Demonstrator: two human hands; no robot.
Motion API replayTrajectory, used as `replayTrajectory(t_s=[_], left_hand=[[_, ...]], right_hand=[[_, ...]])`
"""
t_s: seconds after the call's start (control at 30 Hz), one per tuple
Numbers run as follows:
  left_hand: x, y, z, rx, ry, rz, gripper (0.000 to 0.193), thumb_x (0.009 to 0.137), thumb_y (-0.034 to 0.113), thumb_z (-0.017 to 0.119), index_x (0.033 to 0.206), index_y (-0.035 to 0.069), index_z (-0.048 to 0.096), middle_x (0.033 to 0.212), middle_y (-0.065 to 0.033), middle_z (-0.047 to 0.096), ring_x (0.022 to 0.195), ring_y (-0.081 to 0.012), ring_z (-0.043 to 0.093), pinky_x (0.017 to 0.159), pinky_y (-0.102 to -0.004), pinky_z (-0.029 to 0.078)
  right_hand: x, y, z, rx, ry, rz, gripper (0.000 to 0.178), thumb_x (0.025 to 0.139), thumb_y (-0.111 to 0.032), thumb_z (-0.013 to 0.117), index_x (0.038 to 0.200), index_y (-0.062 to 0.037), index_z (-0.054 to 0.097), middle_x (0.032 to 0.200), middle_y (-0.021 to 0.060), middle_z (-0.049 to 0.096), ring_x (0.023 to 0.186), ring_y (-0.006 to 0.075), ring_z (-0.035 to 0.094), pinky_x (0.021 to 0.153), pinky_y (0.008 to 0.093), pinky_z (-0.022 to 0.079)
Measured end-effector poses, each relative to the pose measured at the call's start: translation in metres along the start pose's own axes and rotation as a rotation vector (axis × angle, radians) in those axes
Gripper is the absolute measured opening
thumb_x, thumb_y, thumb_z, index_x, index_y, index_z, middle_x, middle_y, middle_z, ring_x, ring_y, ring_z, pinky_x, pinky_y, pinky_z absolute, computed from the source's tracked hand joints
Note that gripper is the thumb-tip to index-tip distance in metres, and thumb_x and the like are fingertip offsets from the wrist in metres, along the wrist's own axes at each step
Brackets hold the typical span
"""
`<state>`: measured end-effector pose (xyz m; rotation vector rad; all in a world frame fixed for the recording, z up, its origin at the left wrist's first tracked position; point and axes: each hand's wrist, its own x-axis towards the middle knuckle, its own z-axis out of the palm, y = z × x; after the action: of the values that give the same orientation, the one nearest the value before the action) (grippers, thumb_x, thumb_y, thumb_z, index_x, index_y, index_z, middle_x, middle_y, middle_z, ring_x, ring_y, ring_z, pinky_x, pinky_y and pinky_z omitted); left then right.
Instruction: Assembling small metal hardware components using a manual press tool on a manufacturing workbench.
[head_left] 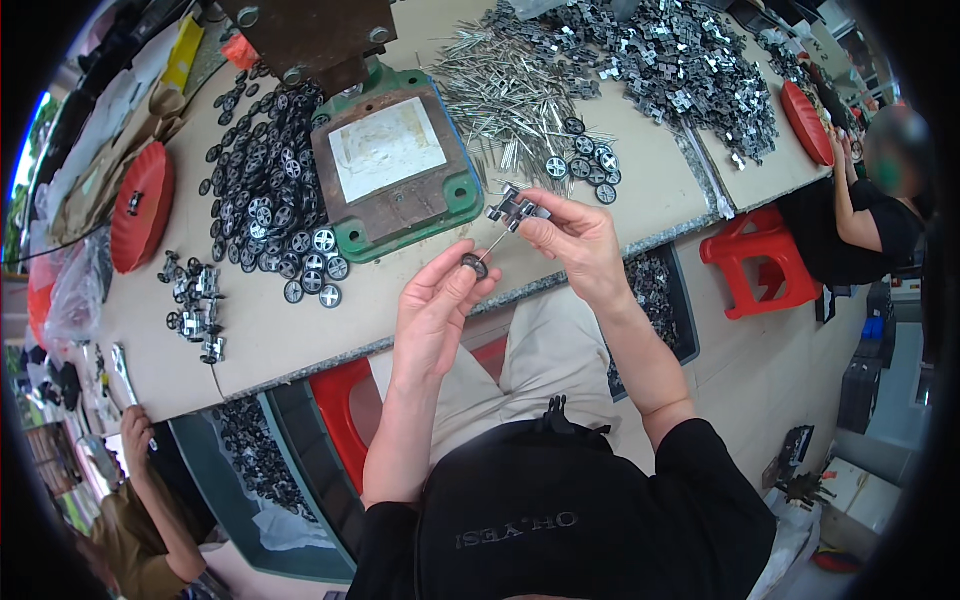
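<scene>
My left hand (428, 325) is closed, pinching a small black toy wheel (474, 266) between thumb and fingers. From the wheel a thin metal axle (492, 244) slants up to a small dark grey plastic toy chassis (515, 208). That chassis is gripped by the thumb and fingers of my right hand (585, 248). Both hands are raised close together near the table's front edge. Whether the axle has passed into the chassis I cannot tell. Just beyond my hands stands the green base (463, 198) of a press, with a pale sheet (388, 148) on its plate.
Black wheels (262, 170), metal axles (500, 90) and chassis parts (690, 80) lie in piles. Wheeled assemblies (197, 305) sit left, near a red tray (143, 205). Co-workers flank me; one hand (137, 435) is beside a wrench (123, 372). A green crate (200, 480) stands below.
</scene>
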<state>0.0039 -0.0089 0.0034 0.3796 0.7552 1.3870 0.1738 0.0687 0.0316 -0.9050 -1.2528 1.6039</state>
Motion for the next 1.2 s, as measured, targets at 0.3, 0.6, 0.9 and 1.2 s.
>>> replayTrajectory(t_s=[0.3, 0.6, 0.9, 1.2], left_hand=[[-0.001, -0.004, 0.000, 0.036, -0.029, 0.030, 0.031, 0.091, 0.005, 0.052, 0.121, -0.002, 0.052, 0.110, -0.0181, 0.060, 0.096, -0.0256, 0.063, 0.085, -0.0312, 0.053], [-0.003, -0.013, 0.005, 0.107, 0.040, 0.147, 0.031, 0.087, 0.002, 0.057, 0.117, -0.002, 0.054, 0.107, -0.0168, 0.062, 0.092, -0.0257, 0.064, 0.084, -0.0315, 0.053], [-0.008, -0.013, 0.012, -0.056, 0.066, 0.081, 0.028, 0.085, 0.001, 0.061, 0.112, -0.005, 0.057, 0.103, -0.0138, 0.063, 0.088, -0.0233, 0.065, 0.080, -0.0304, 0.053], [-0.006, -0.015, 0.009, -0.052, 0.061, 0.057, 0.031, 0.085, 0.001, 0.061, 0.115, -0.006, 0.056, 0.102, -0.0146, 0.064, 0.087, -0.0246, 0.065, 0.077, -0.0315, 0.055]], right_hand=[[-0.001, 0.005, 0.002, 0.093, -0.017, 0.042, 0.034, 0.083, -0.006, 0.066, 0.115, 0.0017, 0.058, 0.087, 0.0053, 0.065, 0.063, 0.0047, 0.048, 0.053, 0.0189, 0.038], [-0.009, 0.009, 0.011, 0.039, 0.093, -0.098, 0.033, 0.084, -0.001, 0.064, 0.115, 0.0058, 0.057, 0.095, 0.0060, 0.063, 0.083, 0.0075, 0.057, 0.075, 0.0203, 0.048], [-0.009, 0.013, 0.008, -0.031, 0.045, -0.233, 0.030, 0.083, 0.000, 0.064, 0.112, 0.0061, 0.059, 0.096, 0.0066, 0.064, 0.085, 0.0084, 0.058, 0.076, 0.0209, 0.048], [-0.009, 0.022, 0.001, -0.125, 0.012, -0.213, 0.032, 0.082, 0.003, 0.063, 0.114, 0.0073, 0.057, 0.098, 0.0107, 0.065, 0.086, 0.0118, 0.061, 0.077, 0.0227, 0.050]])
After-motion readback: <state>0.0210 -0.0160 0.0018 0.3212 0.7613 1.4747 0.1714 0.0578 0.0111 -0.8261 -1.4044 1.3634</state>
